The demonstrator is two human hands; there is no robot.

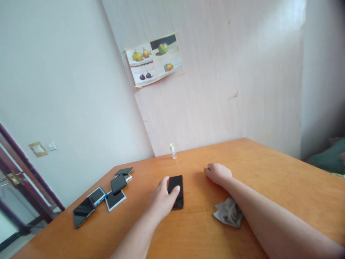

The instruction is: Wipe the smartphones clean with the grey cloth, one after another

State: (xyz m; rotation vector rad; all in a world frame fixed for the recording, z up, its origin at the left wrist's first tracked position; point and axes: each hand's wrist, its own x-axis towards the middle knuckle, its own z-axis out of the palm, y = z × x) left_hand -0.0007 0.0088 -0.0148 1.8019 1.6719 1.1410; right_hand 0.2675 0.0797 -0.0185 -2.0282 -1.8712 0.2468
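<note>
A black smartphone [178,194] lies screen up on the wooden table, in front of me. My left hand [165,197] is at its left side, with the thumb over the screen and the other fingers along the left edge; their tips are partly hidden. To the right, my right hand [217,173] rests on the tabletop with its fingers curled in, and nothing shows in it. A crumpled grey cloth [229,213] lies beside my right forearm, which partly covers it. Behind the phone, near the wall, stands a small clear pump bottle [173,151] with a pale green top.
Several phones and tablets lie at the table's left: a dark tablet [84,211], a blue-edged one [97,195], a white-framed one [115,200] and a black one [119,184] on top. The orange-brown table [269,172] meets a wall with taped fruit pictures [155,59].
</note>
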